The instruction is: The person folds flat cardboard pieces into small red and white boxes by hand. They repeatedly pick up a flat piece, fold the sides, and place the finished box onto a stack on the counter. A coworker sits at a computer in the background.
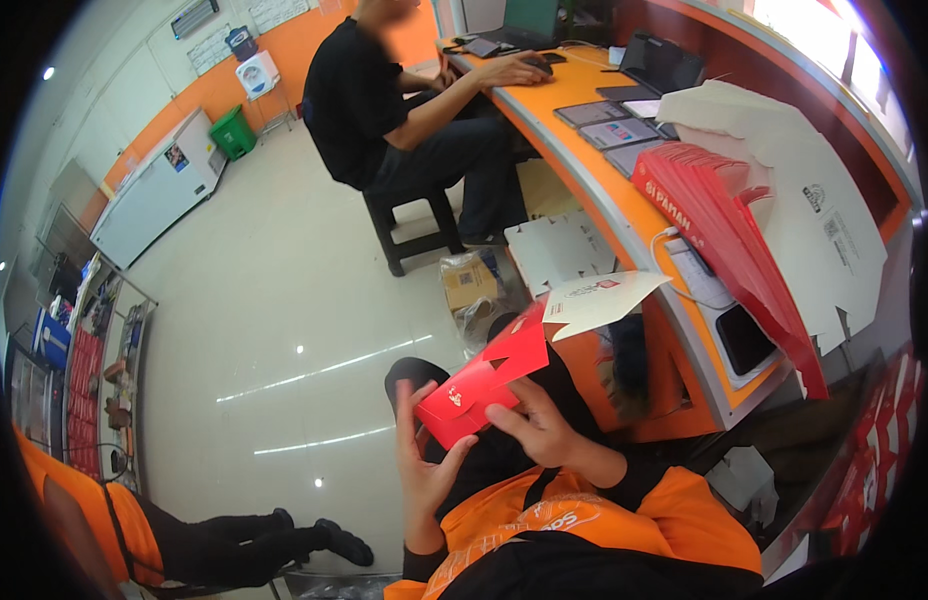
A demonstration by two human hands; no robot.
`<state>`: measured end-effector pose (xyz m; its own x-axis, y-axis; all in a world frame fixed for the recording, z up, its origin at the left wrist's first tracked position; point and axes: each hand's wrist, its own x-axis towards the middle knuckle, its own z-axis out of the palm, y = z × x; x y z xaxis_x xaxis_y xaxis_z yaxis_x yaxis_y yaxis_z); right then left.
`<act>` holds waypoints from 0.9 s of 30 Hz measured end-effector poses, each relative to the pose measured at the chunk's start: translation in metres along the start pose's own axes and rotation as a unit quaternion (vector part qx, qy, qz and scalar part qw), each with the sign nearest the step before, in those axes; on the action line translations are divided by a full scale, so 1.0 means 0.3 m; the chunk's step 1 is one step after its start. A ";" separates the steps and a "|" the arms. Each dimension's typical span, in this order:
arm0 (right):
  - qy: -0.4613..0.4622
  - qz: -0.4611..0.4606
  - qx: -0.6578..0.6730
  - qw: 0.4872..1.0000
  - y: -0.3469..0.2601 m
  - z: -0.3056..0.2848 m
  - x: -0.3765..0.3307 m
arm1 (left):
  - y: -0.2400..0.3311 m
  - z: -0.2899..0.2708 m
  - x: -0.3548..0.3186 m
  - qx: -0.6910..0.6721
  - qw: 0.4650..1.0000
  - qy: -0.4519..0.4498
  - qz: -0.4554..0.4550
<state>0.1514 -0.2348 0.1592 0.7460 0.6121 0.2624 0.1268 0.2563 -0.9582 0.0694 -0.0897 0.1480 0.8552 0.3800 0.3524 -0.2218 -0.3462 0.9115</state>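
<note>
A partly folded red cardboard box (pixel 470 397) is held in front of me above my lap. Its white lid flap (pixel 606 302) sticks out unfolded toward the table. My left hand (pixel 431 472) grips the box's near left end, thumb below and fingers up along the side. My right hand (pixel 541 430) holds the near right side, its thumb pressed on the red panel and the other fingers partly hidden behind. On the orange table to my right lies a fanned stack of flat red-and-white box blanks (pixel 719 235).
The orange table (pixel 639 215) carries a black phone (pixel 746 338), several tablets and a laptop (pixel 529 24). A person in black (pixel 349 100) sits on a black stool (pixel 414 222) ahead. Another in orange (pixel 134 530) is at lower left. A cardboard carton (pixel 470 284) stands on the floor.
</note>
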 end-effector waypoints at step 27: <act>0.288 -0.251 -0.066 0.922 -0.411 -0.170 0.101 | 0.296 0.226 0.523 -0.077 0.898 -0.024 0.432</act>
<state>0.1916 -0.2862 0.2795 0.7900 -0.0680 0.6094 0.6011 0.2818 -0.7478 0.2155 -0.1189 0.2700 0.3512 -0.0125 0.9362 -0.8712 -0.3706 0.3219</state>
